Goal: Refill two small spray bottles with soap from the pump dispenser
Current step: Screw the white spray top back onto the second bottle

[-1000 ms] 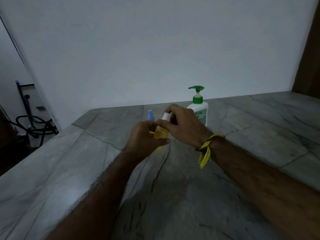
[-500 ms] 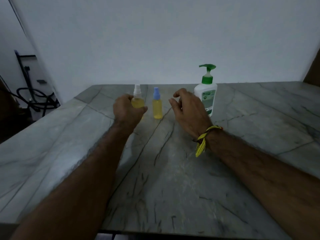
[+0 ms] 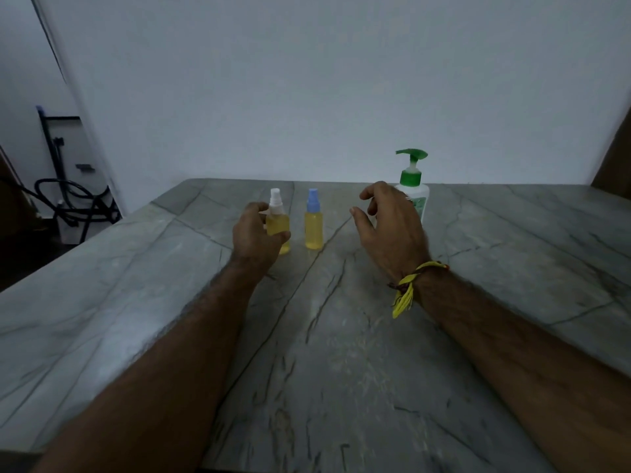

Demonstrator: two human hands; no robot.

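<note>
Two small spray bottles of yellow liquid stand side by side on the grey stone counter (image 3: 341, 353). My left hand (image 3: 254, 235) grips the white-capped bottle (image 3: 277, 224), which stands on the counter. The blue-capped bottle (image 3: 313, 221) stands free just to its right. My right hand (image 3: 387, 227) hovers with relaxed, slightly curled fingers and holds nothing, between the blue-capped bottle and the white pump dispenser (image 3: 413, 180) with a green pump head. My right hand hides the dispenser's lower left part.
A plain pale wall rises behind the counter. Beyond the counter's left edge, black hoses and a dark stand (image 3: 65, 196) sit on the floor. A brown panel (image 3: 614, 158) shows at the far right.
My right hand has let go of the white cap and drawn away to the right. My left hand has moved the white-capped bottle left and set it down beside the blue-capped one.
</note>
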